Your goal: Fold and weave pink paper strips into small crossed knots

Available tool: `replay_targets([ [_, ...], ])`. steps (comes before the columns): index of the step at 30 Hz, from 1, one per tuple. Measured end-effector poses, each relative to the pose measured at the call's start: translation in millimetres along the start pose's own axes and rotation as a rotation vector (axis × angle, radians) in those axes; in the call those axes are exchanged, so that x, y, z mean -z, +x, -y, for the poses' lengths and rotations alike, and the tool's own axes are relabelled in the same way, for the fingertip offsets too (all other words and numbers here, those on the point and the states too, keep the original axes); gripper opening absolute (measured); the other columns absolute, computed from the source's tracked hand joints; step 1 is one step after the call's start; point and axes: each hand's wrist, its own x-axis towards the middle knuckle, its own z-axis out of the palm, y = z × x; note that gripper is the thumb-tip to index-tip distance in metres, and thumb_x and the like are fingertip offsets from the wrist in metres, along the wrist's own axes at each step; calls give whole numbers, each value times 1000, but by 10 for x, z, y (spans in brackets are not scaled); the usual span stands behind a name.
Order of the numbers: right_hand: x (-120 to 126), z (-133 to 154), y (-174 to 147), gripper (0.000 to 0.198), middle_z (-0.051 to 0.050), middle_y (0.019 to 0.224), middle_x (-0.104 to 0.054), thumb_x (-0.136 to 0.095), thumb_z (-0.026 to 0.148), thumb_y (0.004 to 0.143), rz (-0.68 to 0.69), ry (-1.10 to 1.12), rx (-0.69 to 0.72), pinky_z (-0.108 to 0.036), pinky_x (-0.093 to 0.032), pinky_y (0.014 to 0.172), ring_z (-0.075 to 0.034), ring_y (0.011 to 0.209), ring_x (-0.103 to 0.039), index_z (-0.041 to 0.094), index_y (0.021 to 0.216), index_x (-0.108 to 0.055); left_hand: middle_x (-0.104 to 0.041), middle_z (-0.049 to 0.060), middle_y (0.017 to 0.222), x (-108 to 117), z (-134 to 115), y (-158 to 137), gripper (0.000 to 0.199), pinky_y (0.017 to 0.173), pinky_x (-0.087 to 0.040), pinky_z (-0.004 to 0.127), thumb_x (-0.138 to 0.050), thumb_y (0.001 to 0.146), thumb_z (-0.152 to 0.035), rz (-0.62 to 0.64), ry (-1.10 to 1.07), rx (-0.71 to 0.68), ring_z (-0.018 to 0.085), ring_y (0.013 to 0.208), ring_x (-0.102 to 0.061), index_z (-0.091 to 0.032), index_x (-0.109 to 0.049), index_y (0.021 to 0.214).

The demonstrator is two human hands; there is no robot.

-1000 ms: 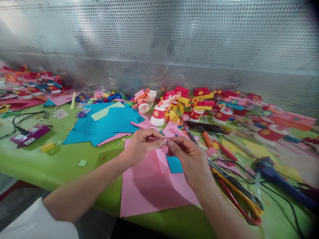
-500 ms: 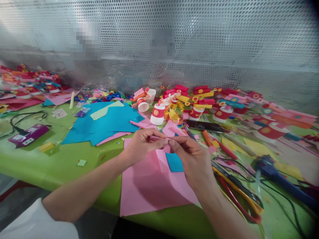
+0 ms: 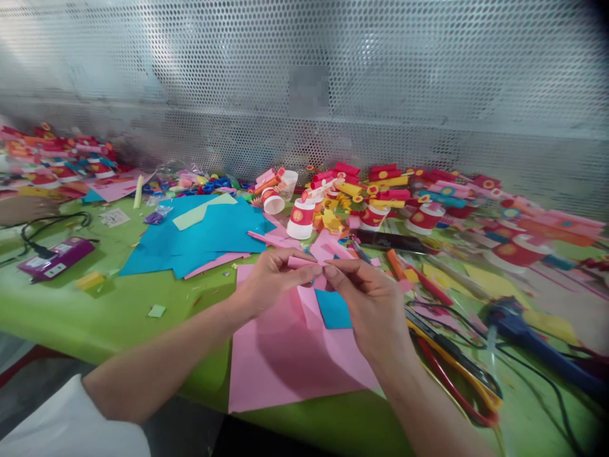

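Paper strip, pink, pinched between the fingertips of my left hand and right hand. Beneath the grip I see a pink sheet and blue piece; beyond it, a red-and-white cup; leftward, blue sheets; rightward, beside my forearm, yellow-and-red handles, then a blue glue gun.

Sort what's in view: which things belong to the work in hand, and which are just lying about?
In hand:
small pink paper piece, at the fingertips of left hand and right hand
pink sheet beneath, probably

Lying about, apparently:
purple power strip
yellow block
pale green scrap
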Motion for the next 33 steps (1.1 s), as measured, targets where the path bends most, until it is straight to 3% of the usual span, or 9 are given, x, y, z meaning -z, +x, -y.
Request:
replay_targets([
  [9, -31, -28, 23, 22, -3, 86, -72, -80, 37, 80, 112, 75, -66, -33, -56, 69, -17, 76, -64, 21, 94, -76, -74, 7, 78, -13, -68, -7, 20, 75, -55, 34, -77, 82, -34, -33, 14, -27, 18, 74, -68, -14, -76, 83],
  [19, -6, 0, -9, 17, -2, 84, -76, -81, 35, 81, 98, 88, -43, -32, -57, 76, -18, 78, -70, 22, 90, -77, -74, 5, 83, -16, -48, -11, 21, 73, -54, 29, -80, 79, -35, -20, 7, -9, 15, 74, -67, -16, -77, 87],
  [25, -6, 14, -19, 20, -4, 86, -77, -78, 39, 82, 71, -8, 21, -33, -57, 71, -20, 77, -70, 22, 92, -78, -73, 5, 83, 3, -63, 2, 27, 73, -53, 30, -86, 72, -34, -34, -8, 60, 15, 74, -67, -15, -75, 89],
  [29, -7, -1, -21, 17, -4, 85, -75, -75, 38, 85, 99, -68, 70, -32, -56, 69, -19, 76, -69, 23, 93, -77, -72, 6, 78, 7, -86, 2, 23, 76, -54, 33, -82, 76, -35, 4, 23, 13, 17, 76, -67, -15, -74, 82],
  [33, -13, -6, -13, 21, -4, 89, -74, -77, 36, 83, 97, -52, 26, -32, -55, 70, -19, 79, -68, 23, 99, -76, -72, 6, 80, 32, -66, 15, 18, 77, -54, 33, -79, 80, -33, 9, 7, 1, 16, 76, -66, -15, -75, 83],
])
